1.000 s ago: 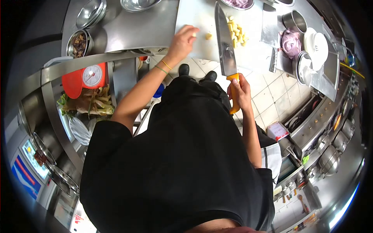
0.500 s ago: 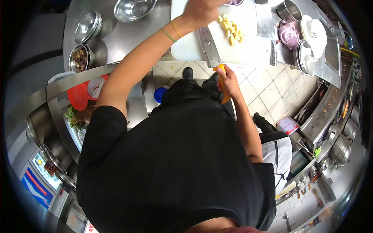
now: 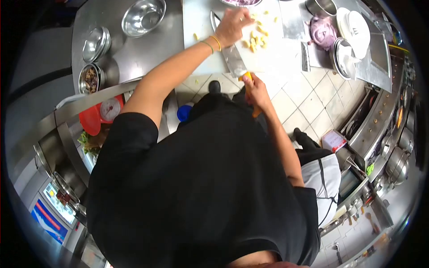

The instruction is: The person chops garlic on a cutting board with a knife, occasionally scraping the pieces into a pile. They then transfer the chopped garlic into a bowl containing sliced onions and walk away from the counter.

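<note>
Currently I see the right hand (image 3: 258, 93) wrapped around the orange handle of a broad steel-bladed knife (image 3: 233, 60), its blade slanting over the near edge of a white cutting board (image 3: 196, 58), tip pointing away. The left hand (image 3: 230, 29) is above the blade, hiding its middle; those fingers look partly bent, but from my end I cannot tell whether they grip anything. Just right of them, small pale-yellow chunks (image 3: 253, 43) lie scattered on the board, one apart at left. A wide shiny steel bowl (image 3: 156, 13) sits farther left on the metal worktop (image 3: 120, 51).
</note>
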### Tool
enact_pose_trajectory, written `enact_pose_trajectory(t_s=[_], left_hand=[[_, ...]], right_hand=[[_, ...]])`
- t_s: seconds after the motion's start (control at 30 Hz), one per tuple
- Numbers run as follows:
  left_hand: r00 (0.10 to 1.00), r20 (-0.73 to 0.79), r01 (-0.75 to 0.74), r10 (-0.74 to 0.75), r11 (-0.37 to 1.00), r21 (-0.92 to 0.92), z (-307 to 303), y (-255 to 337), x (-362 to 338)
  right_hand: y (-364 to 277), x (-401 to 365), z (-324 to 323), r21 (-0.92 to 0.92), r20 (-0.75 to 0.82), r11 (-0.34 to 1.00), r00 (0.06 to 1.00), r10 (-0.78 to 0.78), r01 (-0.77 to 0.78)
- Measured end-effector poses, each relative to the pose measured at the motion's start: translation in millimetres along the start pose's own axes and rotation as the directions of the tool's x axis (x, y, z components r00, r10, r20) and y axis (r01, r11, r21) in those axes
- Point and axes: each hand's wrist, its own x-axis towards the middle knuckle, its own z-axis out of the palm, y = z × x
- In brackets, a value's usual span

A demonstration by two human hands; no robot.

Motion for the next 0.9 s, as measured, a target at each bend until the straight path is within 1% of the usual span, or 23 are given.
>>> enact_pose_trajectory(t_s=[0.03, 0.07, 0.13, 0.17, 0.2, 0.23, 0.27, 0.3, 0.33, 0.37, 0.4, 0.43, 0.47, 0.5, 0.53, 0.6, 0.63, 0.67, 0.73, 0.77, 0.83, 0.87, 0.9], left_hand=[[0.989, -0.119, 0.075, -0.083, 0.995, -0.071, -4.6, -5.5, 5.7], [0.957, -0.237, 0.134, -0.166, 0.98, -0.145, -10.1, -13.5, 13.2], [0.869, -0.327, 0.233, -0.372, 0.89, -0.393, -50.5, -4.7, 24.0], [0.871, -0.271, 0.311, -0.41, 0.887, -0.342, -65.8, -15.9, 13.6], [0.865, -0.219, 0.384, -0.451, 0.877, -0.287, -81.6, -28.3, 1.6], [0.861, -0.228, 0.388, -0.454, 0.877, -0.282, -97.5, -26.9, -12.4], [0.833, -0.062, 0.519, -0.55, 0.815, -0.259, -115.0, -16.9, -28.0], [0.768, 0.103, 0.638, -0.632, 0.74, -0.213, -123.1, -10.9, -40.0], [0.765, 0.099, 0.641, -0.636, 0.738, -0.209, -117.6, -10.6, -56.7], [0.861, 0.079, 0.509, -0.503, 0.848, -0.145, -108.5, -9.8, -79.3], [0.932, 0.07, 0.36, -0.356, 0.93, -0.078, -107.5, -6.7, -89.1], [0.928, 0.067, 0.37, -0.366, 0.926, -0.077, -105.6, -5.8, -96.9], [0.921, 0.099, 0.388, -0.378, 0.914, -0.121, -104.5, 3.1, -100.5], [0.912, 0.128, 0.406, -0.389, 0.899, -0.163, -103.8, 12.6, -103.4], [0.908, 0.121, 0.417, -0.402, 0.894, -0.161, -103.1, 22.8, -106.0], [0.8, 0.092, 0.562, -0.593, 0.687, -0.461, -103.3, 42.3, -109.6], [0.809, -0.019, 0.515, -0.588, 0.723, -0.461, -105.3, 47.1, -110.7], [0.808, -0.018, 0.516, -0.588, 0.722, -0.46, -112.9, 50.3, -112.3], [0.789, -0.255, 0.48, -0.559, 0.819, -0.313, -133.7, 49.5, -106.8], [0.788, -0.255, 0.48, -0.561, 0.818, -0.315, -141.0, 41.6, -101.9], [0.812, -0.398, 0.39, -0.427, 0.904, -0.173, -154.4, 17.4, -85.5], [0.808, -0.403, 0.393, -0.429, 0.903, -0.173, -161.0, 9.9, -71.5], [0.841, -0.399, 0.359, -0.365, 0.929, -0.091, -166.3, 3.9, -53.4]], right_hand=[[-5.3, -3.4, -2.6, 0.167, 0.07, 0.986, 0.997, -0.027, 0.015], [-9.6, -1.4, -8.7, 0.165, 0.07, 0.986, 0.997, -0.041, 0.029], [-7.8, -6.9, -22.1, 0.449, 0.282, 0.881, 0.959, 0.021, -0.151], [-8.4, -9.1, -29.1, 0.509, 0.349, 0.841, 0.937, -0.006, -0.184], [-6.9, -11.2, -35.1, 0.5, 0.357, 0.847, 0.934, -0.009, -0.183], [-4.5, -14.0, -39.7, 0.541, 0.378, 0.821, 0.925, -0.043, -0.183], [-4.0, -16.5, -41.4, 0.584, 0.396, 0.791, 0.914, -0.081, -0.183], [-8.8, -22.1, -41.8, 0.546, 0.357, 0.825, 0.931, -0.075, -0.143], [-12.5, -25.6, -37.4, 0.543, 0.363, 0.827, 0.929, -0.076, -0.144], [-16.3, -28.3, -30.3, 0.464, 0.272, 0.882, 0.961, -0.051, -0.085], [-19.3, -29.1, -23.6, 0.372, 0.175, 0.927, 0.984, -0.035, -0.033], [-20.5, -29.9, -18.3, 0.323, 0.165, 0.946, 0.985, -0.04, -0.015], [-21.5, -30.3, -12.1, 0.312, 0.174, 0.95, 0.984, -0.033, -0.024], [-23.0, -29.1, -4.8, 0.252, 0.143, 0.968, 0.989, -0.045, 0.008], [-24.9, -27.5, 1.3, 0.189, 0.113, 0.981, 0.992, -0.064, 0.042], [-28.1, -25.4, 10.2, 0.164, 0.129, 0.986, 0.99, -0.059, 0.037], [-28.4, -24.8, 14.6, 0.138, 0.128, 0.99, 0.991, -0.048, 0.031], [-28.5, -24.1, 18.7, 0.114, 0.123, 0.993, 0.992, -0.039, 0.025], [-24.4, -20.6, 26.8, 0.134, 0.128, 0.99, 0.99, -0.061, 0.044], [-21.6, -19.6, 30.7, 0.149, 0.137, 0.987, 0.987, -0.082, 0.061], [-21.1, -16.9, 39.8, 0.108, 0.15, 0.993, 0.986, -0.07, 0.054], [-20.5, -14.5, 42.8, 0.068, 0.162, 0.996, 0.985, -0.06, 0.049], [-17.7, -10.2, 44.5, 0.032, 0.174, 0.999, 0.984, -0.048, 0.043]])
